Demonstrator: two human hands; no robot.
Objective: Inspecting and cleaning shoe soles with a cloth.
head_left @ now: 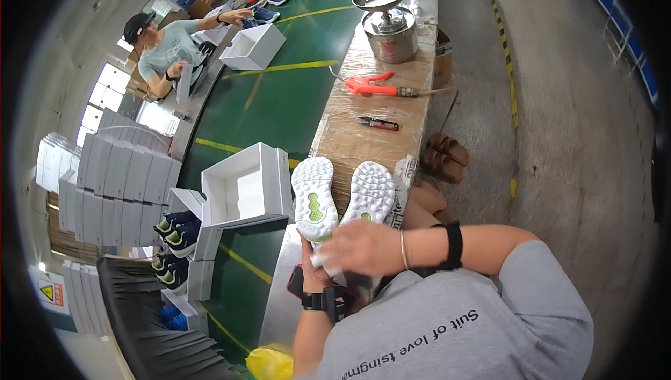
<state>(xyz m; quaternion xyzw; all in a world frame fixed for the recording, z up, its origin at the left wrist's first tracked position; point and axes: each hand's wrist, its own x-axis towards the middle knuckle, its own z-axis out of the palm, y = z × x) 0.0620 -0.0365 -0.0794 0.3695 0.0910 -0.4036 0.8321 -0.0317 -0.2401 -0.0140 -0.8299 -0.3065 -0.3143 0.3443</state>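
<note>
A: What takes up most of the view?

B: The green conveyor belt (279,100), running away from the person, with the counter (363,135) beside it on the right, wrapped in clear film over brown board.

A: And on the belt?

B: An open white shoe box (244,188) lies just left of the person's hands, and a second open white box (253,47) sits farther up, near a co-worker (168,48) in a grey shirt. Stacks of flat white boxes (115,184) stand at the left edge.

A: Where are the shoes being handled?

B: At the near end of the counter. Two sneakers lie soles up, side by side and nearly touching: the left sneaker (314,200) shows a white sole with green patches, the right sneaker (370,193) a white sole.

A: What are the hands doing?

B: The left hand (312,268) comes up beneath the left sneaker's heel, its fingers closed on that shoe. The right hand (363,247) reaches across the heels of both sneakers; its fingers are curled, but what they grip cannot be told.

A: Anything smaller on the counter?

B: A steel funnel-topped pot (388,20) stands at the far end. Nearer lies an orange-handled tool (374,86), then small snips (379,124). A pair of brown sandals (444,156) sits on the floor just right of the counter.
</note>
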